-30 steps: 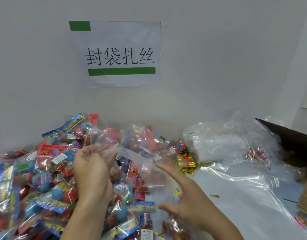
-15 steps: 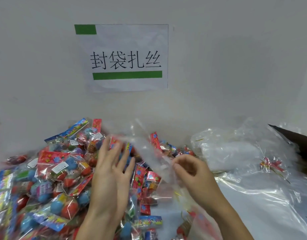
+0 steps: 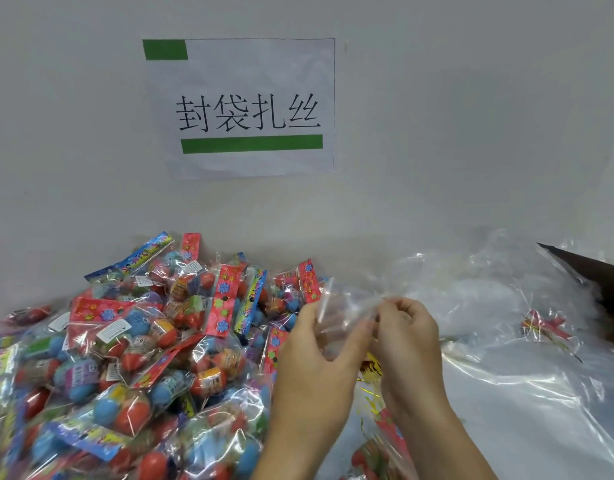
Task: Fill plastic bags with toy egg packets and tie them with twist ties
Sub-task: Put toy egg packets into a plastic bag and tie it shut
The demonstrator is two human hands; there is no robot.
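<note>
1. Since half a second ago the left hand [image 3: 316, 372] has swung rightward off the heap to meet the right hand [image 3: 407, 344], so both now work the same clear plastic bag [image 3: 347, 306]; a second ago they were spread apart with the film stretched between them.
2. Along the back stands the pale wall [image 3: 472, 116], carrying a white paper sign [image 3: 250, 109] with black characters, a green block at its top left corner and a green bar under the writing.
3. On the left half of the worktop [image 3: 527, 445] lies the heap of toy egg packets [image 3: 132, 358]: clear sleeves holding red and blue eggs under red or blue flowered header cards, piled up against the wall.
4. On the right half lies a spread of loose clear plastic sheeting [image 3: 506, 375], crumpled and shiny, with a small red bundle [image 3: 544, 327] lying in it; what the bundle is made of is too blurred to tell.
5. A dark cardboard flap [image 3: 596, 275] juts in at the right edge.
6. Both hands are held just right of the heap, above the worktop, fingers curled, pinching the bag's upper edge between thumbs and fingertips; the fingertips almost touch.
7. Below the wrists a filled bag [image 3: 385, 441] shows red packets through its film.
8. Gold twist ties [image 3: 371, 365] glint just under the left thumb.
</note>
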